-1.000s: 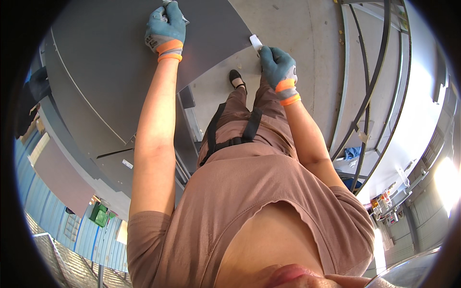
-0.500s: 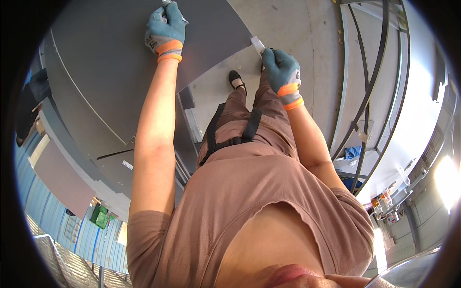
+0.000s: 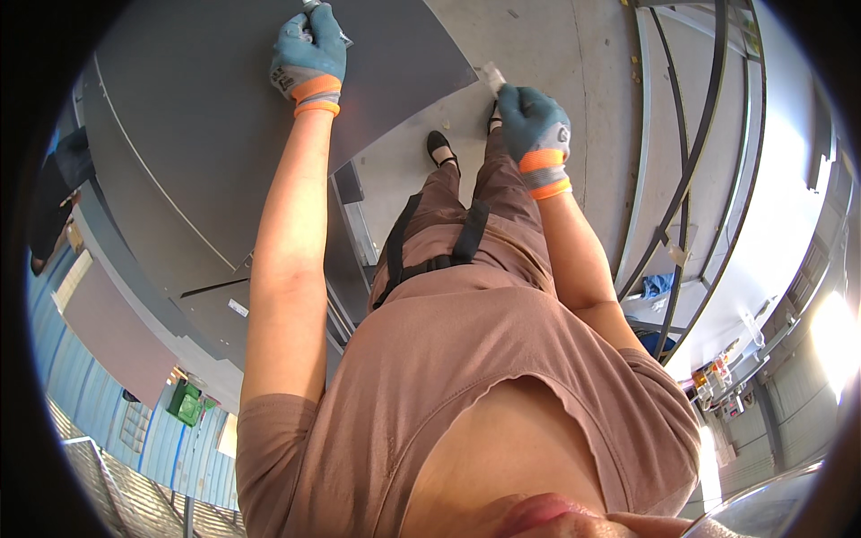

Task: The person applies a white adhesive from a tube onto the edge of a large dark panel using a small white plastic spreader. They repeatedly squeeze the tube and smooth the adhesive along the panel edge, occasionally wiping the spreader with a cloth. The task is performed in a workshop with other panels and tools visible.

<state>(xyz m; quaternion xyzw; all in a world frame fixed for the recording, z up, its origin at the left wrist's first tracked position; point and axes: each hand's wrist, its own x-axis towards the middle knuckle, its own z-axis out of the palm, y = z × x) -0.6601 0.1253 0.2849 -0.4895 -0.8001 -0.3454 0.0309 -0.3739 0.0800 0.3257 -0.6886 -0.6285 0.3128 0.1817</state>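
Both my hands wear blue-green work gloves with orange and grey cuffs. My left hand (image 3: 309, 56) is closed over the large dark grey panel (image 3: 215, 117), fingers curled round something pale and silvery that shows at the fingertips and beside the little finger; its kind is not clear. My right hand (image 3: 535, 121) makes a fist just off the panel's right corner, above the floor. From it sticks a short, flat whitish strip (image 3: 492, 79), slightly blurred, pointing up and left. The strip stands apart from the panel's edge.
Metal frames with dark curved bars (image 3: 686, 179) stand at my right. A small white label (image 3: 238, 308) sits on the grey surface by my left forearm. Farther left are a green bin (image 3: 186, 403) and a person's dark-clothed legs (image 3: 61, 193).
My right hand has moved a little to the right and down, taking the whitish strip away from the panel's corner. My left hand has stayed in place.
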